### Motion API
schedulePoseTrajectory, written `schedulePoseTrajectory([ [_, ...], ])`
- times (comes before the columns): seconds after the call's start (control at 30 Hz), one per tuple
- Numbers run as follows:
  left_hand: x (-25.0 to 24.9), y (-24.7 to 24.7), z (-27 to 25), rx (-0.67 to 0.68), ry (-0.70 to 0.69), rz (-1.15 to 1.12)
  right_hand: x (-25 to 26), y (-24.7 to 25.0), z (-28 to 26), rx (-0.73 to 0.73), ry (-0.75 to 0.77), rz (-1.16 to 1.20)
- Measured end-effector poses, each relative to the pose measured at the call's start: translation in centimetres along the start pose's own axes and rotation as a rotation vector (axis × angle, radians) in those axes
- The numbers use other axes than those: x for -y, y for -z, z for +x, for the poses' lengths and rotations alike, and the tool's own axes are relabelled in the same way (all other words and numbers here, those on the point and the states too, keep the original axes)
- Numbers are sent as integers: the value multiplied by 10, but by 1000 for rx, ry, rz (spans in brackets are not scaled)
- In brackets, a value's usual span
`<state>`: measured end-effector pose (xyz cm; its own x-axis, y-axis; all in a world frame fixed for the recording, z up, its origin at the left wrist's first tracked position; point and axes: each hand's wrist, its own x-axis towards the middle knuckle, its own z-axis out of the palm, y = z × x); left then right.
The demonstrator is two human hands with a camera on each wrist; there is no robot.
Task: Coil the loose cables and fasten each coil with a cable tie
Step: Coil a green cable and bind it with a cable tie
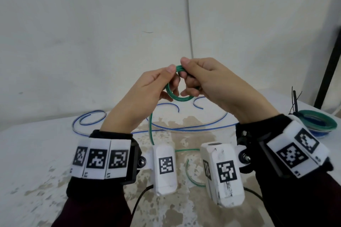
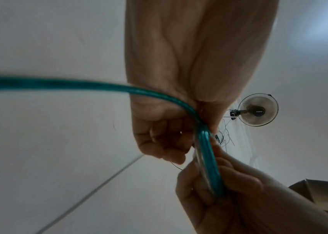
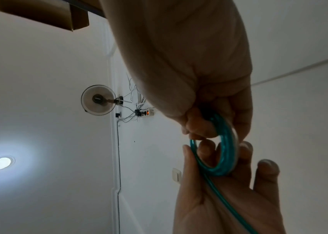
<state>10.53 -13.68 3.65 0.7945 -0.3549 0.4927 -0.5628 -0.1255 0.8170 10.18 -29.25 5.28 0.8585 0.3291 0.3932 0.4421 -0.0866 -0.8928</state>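
Observation:
A green cable (image 1: 174, 97) is wound into a small coil held in the air above the table. My left hand (image 1: 173, 79) pinches the coil's left side between thumb and fingers. My right hand (image 1: 186, 73) pinches its top right, with the fingers curled through the ring. The loose green tail (image 1: 151, 131) hangs down to the table and curves on between my wrists. In the left wrist view the green cable (image 2: 207, 155) runs between both hands. The right wrist view shows the coil (image 3: 225, 155) gripped from above and below. Loose blue cables (image 1: 88, 118) lie on the table behind.
Finished green and blue coils (image 1: 317, 123) sit at the table's right edge, with black cable ties (image 1: 295, 101) sticking up beside them. A black post (image 1: 328, 72) stands at the far right. The worn white table (image 1: 36, 153) meets a white wall just behind the cables.

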Motion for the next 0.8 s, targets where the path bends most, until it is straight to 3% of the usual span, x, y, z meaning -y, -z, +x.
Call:
schedulePoseTrajectory([
  [0.17, 2, 2, -1, 1, -7, -38, -4, -2, 4, -68, 11, 42],
  [0.37, -6, 16, -10, 98, 47, 188, -6, 5, 0, 194, -76, 42],
  [0.5, -12, 19, -15, 137, 87, 167, -4, 6, -4, 254, -53, -87],
  [0.63, -10, 10, -10, 43, 74, 121, -4, 6, -3, 160, 14, -164],
  [0.8, -3, 0, 0, -58, 104, -156, -10, -1, 6, -52, 46, -11],
])
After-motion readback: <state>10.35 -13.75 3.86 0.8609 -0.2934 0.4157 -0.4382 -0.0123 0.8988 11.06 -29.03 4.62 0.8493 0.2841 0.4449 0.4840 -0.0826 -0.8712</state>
